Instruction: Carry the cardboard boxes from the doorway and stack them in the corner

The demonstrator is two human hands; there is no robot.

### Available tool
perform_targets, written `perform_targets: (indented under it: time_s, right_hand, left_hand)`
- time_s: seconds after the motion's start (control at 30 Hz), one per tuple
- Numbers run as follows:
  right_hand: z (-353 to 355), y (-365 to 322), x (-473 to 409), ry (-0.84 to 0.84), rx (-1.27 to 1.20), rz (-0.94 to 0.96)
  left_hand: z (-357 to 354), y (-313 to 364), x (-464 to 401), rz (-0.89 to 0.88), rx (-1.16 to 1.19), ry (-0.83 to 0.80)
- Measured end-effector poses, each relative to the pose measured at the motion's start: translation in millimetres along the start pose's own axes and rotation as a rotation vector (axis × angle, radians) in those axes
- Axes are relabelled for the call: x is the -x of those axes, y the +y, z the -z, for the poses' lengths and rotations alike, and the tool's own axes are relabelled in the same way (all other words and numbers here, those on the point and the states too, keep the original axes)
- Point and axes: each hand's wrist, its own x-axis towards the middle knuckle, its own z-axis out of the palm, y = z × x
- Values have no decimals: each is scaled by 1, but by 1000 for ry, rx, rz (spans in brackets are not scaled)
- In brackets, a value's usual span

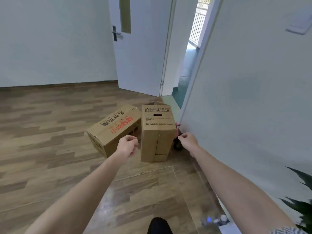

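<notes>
Wood floor (50, 132) near doorway: upright box (157, 132) between loosely curled, empty left hand (127, 146) and right hand (188, 141); printed box (114, 129) at 10 o'clock, red and black lettering unreadable.

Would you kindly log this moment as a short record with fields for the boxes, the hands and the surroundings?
setting: room with wood-pattern floor, white door open
upright box: tall cardboard box standing on end near the doorway, hand-hole in its upper face
lying box: printed cardboard box on its side, left of the upright one, apparently touching
left hand: left hand reaching, fingers curled, empty
right hand: right hand reaching beside the upright box, empty
progress: both boxes on the floor, none lifted
other: plant leaves at right
</notes>
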Motion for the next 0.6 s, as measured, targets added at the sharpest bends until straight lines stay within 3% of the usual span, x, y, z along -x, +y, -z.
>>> perform_targets:
  time_s: [0.2,0.6]
  right_hand:
    - [-53,-34,-162,-64,-104,-94]
    - [-114,-115,-447,-127,40,-240]
  left_hand:
    - [-38,58,-172,-5,-166,-6]
    - [-116,179,-479,114,-321,-54]
